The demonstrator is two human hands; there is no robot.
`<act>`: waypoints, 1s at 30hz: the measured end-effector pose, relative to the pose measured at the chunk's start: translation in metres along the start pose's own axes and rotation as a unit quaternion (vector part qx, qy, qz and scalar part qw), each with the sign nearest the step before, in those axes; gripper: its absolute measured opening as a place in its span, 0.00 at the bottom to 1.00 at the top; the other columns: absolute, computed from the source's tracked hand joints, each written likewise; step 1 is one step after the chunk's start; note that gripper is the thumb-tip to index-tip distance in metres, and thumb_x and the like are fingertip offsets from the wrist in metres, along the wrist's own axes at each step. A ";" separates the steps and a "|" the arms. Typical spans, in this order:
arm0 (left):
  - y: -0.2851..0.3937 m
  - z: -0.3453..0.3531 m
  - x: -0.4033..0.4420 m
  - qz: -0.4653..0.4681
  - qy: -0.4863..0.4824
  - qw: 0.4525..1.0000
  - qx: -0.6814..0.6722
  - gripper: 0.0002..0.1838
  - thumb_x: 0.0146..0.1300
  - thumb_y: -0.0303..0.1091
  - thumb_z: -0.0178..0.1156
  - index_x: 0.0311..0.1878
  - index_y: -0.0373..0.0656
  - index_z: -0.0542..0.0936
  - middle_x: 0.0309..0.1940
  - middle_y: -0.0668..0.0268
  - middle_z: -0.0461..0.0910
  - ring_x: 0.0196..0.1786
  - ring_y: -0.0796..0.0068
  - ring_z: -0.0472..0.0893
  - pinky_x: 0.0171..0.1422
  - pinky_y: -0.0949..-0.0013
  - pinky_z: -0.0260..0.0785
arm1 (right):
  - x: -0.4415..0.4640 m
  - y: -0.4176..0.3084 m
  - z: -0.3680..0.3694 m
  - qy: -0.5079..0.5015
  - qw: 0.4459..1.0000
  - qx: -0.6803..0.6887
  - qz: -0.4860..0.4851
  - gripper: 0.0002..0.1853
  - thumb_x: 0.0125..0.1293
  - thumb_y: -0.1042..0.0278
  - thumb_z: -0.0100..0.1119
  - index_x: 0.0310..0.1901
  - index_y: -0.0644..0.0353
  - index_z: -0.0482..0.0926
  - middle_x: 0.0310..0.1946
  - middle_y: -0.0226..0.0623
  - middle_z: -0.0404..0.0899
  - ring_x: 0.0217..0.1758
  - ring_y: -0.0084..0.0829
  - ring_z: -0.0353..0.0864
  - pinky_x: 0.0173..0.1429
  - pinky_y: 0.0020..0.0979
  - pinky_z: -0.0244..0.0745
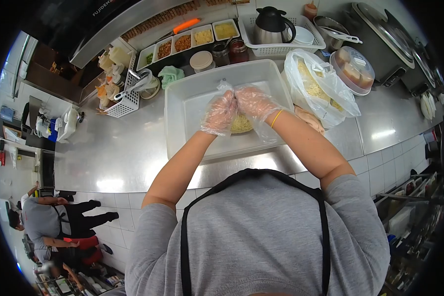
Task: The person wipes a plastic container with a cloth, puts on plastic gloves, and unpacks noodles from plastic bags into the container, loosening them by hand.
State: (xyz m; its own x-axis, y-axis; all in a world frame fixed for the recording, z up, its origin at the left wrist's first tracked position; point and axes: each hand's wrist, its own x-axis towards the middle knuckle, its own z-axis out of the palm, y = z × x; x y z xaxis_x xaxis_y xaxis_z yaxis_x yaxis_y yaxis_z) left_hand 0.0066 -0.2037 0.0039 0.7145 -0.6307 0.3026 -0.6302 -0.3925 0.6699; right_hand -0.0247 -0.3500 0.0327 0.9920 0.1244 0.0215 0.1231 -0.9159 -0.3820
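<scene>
Both my hands wear clear plastic gloves and meet over a large translucent plastic tub. My left hand has its fingers closed on the gathered top of a clear plastic bag of noodles. Pressed against it from the other side, my right hand pinches the same gathered plastic. Yellow noodles show below my hands, inside the tub. The exact grip of the fingertips is partly hidden by the crinkled gloves and bag.
Right of the tub sits a white plastic bag of noodles, beside a clear-lidded container. Topping trays, jars and a thermal jug line the back. A squeeze-bottle basket stands left. Co-workers are at far left.
</scene>
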 end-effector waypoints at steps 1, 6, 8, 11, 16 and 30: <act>0.002 0.000 -0.001 -0.003 0.004 1.000 0.019 0.04 0.62 0.30 0.48 0.37 0.41 0.66 0.26 0.51 0.70 0.31 0.51 0.71 0.37 0.58 0.64 | 0.001 0.000 0.004 0.024 1.000 0.006 -0.011 0.12 0.49 0.65 0.56 0.33 0.63 0.79 0.32 0.52 0.78 0.38 0.49 0.78 0.44 0.43 0.72; 0.013 -0.007 0.000 -0.011 -0.017 1.000 0.005 0.06 0.60 0.31 0.51 0.36 0.41 0.66 0.26 0.50 0.71 0.30 0.50 0.71 0.35 0.56 0.63 | 0.009 0.008 0.009 0.038 0.998 0.048 0.011 0.14 0.48 0.64 0.58 0.35 0.63 0.77 0.33 0.53 0.78 0.40 0.51 0.77 0.45 0.43 0.71; 0.015 -0.010 0.001 -0.032 -0.044 0.998 0.009 0.08 0.59 0.32 0.53 0.37 0.41 0.65 0.26 0.51 0.71 0.30 0.50 0.71 0.35 0.56 0.63 | 0.012 0.016 0.002 -0.021 0.999 0.036 0.016 0.16 0.48 0.63 0.59 0.38 0.64 0.75 0.35 0.54 0.77 0.41 0.52 0.76 0.47 0.43 0.70; 0.013 -0.010 0.000 -0.002 -0.059 0.997 0.039 0.14 0.53 0.34 0.57 0.37 0.40 0.65 0.25 0.52 0.72 0.29 0.50 0.71 0.35 0.55 0.62 | 0.010 0.018 -0.007 -0.020 0.995 0.094 -0.007 0.16 0.49 0.63 0.59 0.37 0.64 0.75 0.36 0.54 0.76 0.43 0.51 0.75 0.48 0.43 0.69; 0.012 0.004 0.006 -0.003 0.037 0.994 0.105 0.17 0.50 0.31 0.57 0.43 0.41 0.67 0.28 0.53 0.73 0.36 0.48 0.74 0.39 0.55 0.65 | 0.005 0.001 -0.005 0.108 0.989 0.101 -0.011 0.13 0.50 0.65 0.58 0.37 0.63 0.76 0.32 0.53 0.78 0.39 0.51 0.77 0.45 0.43 0.71; 0.021 -0.011 0.020 -0.042 0.032 0.964 0.261 0.22 0.43 0.27 0.59 0.46 0.41 0.70 0.44 0.54 0.71 0.46 0.50 0.74 0.47 0.52 0.68 | 0.000 0.006 -0.023 0.083 0.993 0.067 -0.050 0.11 0.49 0.73 0.56 0.37 0.60 0.77 0.35 0.50 0.78 0.42 0.49 0.76 0.47 0.43 0.71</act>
State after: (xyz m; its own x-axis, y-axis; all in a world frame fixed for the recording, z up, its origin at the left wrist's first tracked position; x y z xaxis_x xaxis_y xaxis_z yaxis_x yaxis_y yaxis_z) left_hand 0.0106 -0.2172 0.0316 0.7767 -0.5461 0.3138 -0.6240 -0.7347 0.2660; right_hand -0.0228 -0.3647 0.0516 0.9670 0.1378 0.2143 0.2284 -0.8415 -0.4896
